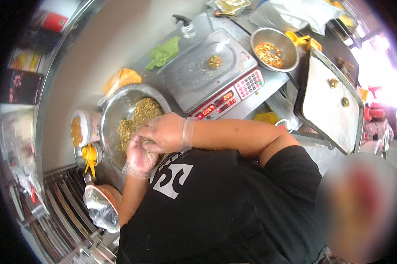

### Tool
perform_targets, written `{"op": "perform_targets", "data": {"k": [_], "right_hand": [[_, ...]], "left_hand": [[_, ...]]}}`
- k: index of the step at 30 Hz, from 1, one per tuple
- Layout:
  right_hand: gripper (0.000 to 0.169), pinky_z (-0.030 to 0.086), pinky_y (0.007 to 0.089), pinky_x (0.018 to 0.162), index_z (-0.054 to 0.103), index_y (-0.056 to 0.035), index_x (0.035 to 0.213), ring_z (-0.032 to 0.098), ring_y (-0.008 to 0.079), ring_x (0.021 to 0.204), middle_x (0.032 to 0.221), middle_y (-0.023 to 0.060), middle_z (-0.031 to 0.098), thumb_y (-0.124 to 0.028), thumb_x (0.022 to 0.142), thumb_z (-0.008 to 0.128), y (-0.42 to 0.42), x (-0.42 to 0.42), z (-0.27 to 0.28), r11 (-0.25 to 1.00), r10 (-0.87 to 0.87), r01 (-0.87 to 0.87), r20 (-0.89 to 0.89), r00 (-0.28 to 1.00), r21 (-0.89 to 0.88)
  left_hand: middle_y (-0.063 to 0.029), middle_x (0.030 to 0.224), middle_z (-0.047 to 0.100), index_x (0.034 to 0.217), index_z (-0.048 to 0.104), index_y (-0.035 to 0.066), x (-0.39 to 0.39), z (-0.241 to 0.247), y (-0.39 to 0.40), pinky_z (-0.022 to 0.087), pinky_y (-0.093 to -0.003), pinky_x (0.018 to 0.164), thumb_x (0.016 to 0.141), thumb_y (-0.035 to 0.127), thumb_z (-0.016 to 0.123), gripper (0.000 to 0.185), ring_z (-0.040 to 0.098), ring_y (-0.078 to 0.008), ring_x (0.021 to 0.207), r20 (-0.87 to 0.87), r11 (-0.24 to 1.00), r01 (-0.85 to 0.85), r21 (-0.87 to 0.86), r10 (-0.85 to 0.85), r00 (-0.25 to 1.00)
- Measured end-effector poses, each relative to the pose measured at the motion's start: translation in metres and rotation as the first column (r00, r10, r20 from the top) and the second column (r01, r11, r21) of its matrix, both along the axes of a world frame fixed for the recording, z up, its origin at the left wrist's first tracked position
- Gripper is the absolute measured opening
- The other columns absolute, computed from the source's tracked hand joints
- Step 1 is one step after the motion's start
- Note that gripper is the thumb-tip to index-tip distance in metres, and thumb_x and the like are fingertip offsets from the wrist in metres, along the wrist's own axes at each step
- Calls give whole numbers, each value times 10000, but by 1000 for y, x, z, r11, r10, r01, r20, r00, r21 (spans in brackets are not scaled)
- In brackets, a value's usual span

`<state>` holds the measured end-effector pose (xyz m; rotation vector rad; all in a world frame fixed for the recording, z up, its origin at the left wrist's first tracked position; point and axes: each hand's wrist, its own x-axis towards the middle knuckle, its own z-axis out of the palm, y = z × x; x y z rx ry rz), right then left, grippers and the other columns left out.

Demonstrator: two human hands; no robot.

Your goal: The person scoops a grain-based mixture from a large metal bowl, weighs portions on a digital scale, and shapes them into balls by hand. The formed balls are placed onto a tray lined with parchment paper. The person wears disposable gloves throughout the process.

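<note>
Both my hands are in clear plastic gloves and meet above the near side of a large metal bowl (111,115). Inside the bowl lies a chopped, greenish-brown mixture (147,110). My left hand (139,158) is palm up, its fingers curled. Over its palm come the bent fingers of my right hand (167,132); whether a bit of mixture is between them is hidden. To the right of the bowl stands a digital scale with a metal pan (188,79) and lit red displays. A small clump of mixture (214,61) rests on that pan.
A steel bowl (292,56) of orange-yellow pieces stands beyond the scale. Two small lumps (339,92) sit on a pale-surfaced tray (327,112) at right. A green cloth (164,52) and spray bottle (188,29) are by the wall. Left are a tub (89,127) and rack (68,204).
</note>
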<state>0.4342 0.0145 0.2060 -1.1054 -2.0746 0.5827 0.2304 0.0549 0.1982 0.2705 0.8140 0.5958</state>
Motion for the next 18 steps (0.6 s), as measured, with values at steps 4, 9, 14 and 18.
{"op": "perform_targets", "data": {"k": [4, 9, 14, 18], "right_hand": [[549, 566, 484, 828, 597, -74, 1238, 690, 358, 1025, 1053, 185, 668, -483, 878, 669, 6, -24, -11, 979, 171, -176, 62, 983, 102], [459, 556, 471, 839, 651, -59, 1158, 675, 371, 1020, 1042, 186, 673, -436, 897, 646, 4, -24, -8, 998, 9, -16, -101, 995, -64], [383, 577, 416, 773, 641, -81, 1123, 681, 343, 946, 1070, 139, 659, -318, 840, 744, 0, -28, -29, 995, -95, 92, -167, 981, -25], [304, 578, 409, 776, 675, -72, 1017, 684, 326, 938, 987, 117, 679, -323, 855, 736, -1, -17, 3, 992, -7, 22, -116, 993, 124]], "left_hand": [[-120, 1360, 585, 1373, 527, 103, -4, 10, -19, 576, -451, 944, 1063, 347, 440, 404, 616, -291, 1200, 1, 999, -42, -25, 42, 999], [-112, 1317, 618, 1397, 507, 139, -5, 18, -22, 527, -436, 1010, 1070, 376, 441, 409, 618, -272, 1190, 40, 998, -57, -40, 58, 998], [-175, 1227, 642, 1388, 462, 71, -22, -14, -23, 531, -502, 962, 1075, 383, 415, 445, 640, -372, 1115, -31, 994, 38, 98, -35, 999], [-131, 1178, 648, 1325, 517, 80, -25, -20, -24, 570, -477, 871, 1052, 412, 456, 434, 649, -320, 1083, -455, 882, 251, 399, -47, 889]]}}
